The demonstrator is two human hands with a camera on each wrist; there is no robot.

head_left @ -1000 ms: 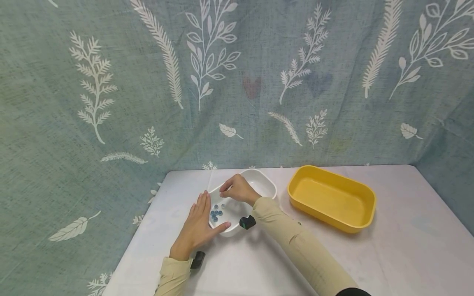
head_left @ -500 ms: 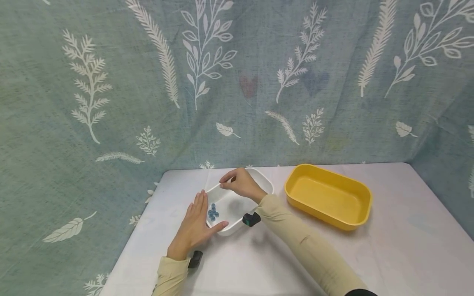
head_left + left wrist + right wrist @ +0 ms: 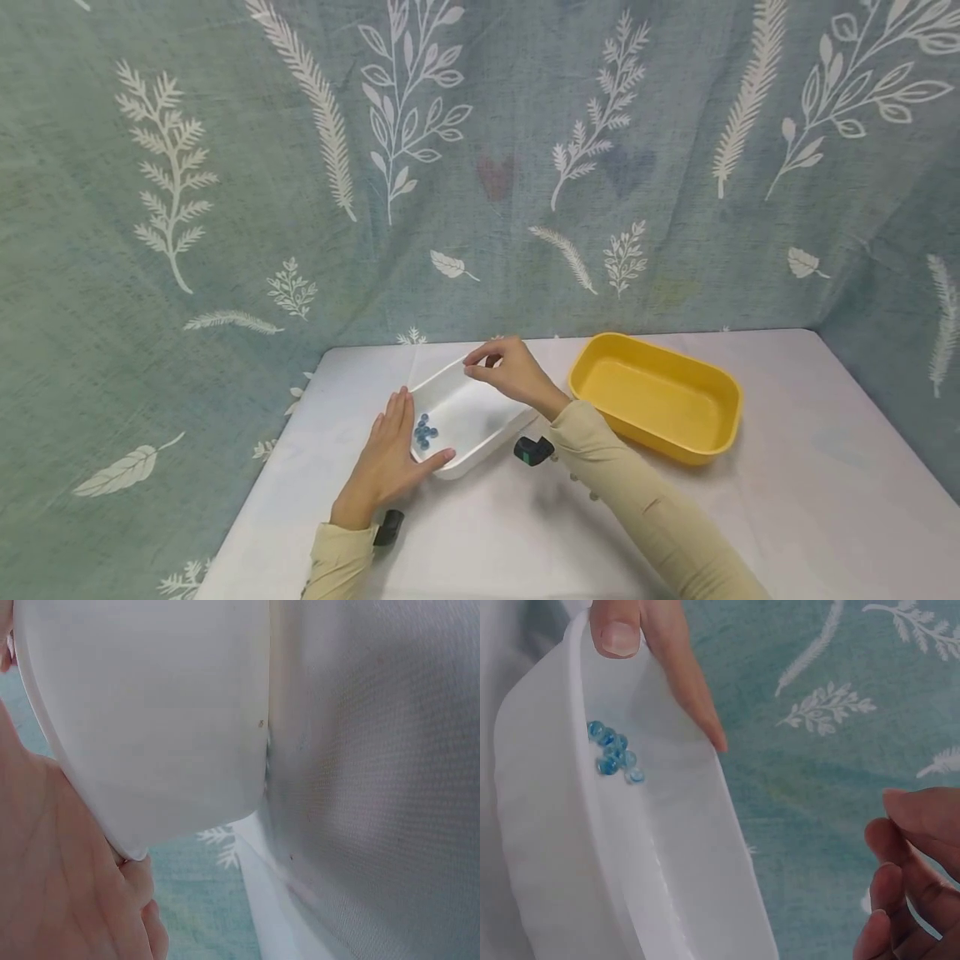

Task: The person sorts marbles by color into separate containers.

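Several blue beads [image 3: 424, 432] are being contained in the white box [image 3: 471, 414], lower centre of frame; its left end is being touched by the outstretched left hand [image 3: 385, 457]. Right hand [image 3: 510, 369] is being held curled; any pinched object indiscernible.

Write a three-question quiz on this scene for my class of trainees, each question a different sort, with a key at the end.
1. Multiple choice: how do the blue marbles lie in the white tray?
A) In a line along its whole length
B) Bunched near one end
C) Spread evenly over its floor

2. True or false: in the head view, the yellow tray stands to the right of the white tray.

3. Fill in the missing word: the hand touching the white tray is the person's ____ hand.

Key:
1. B
2. True
3. Left; the left hand is against it, while the right hand appears apart from it in the right wrist view.
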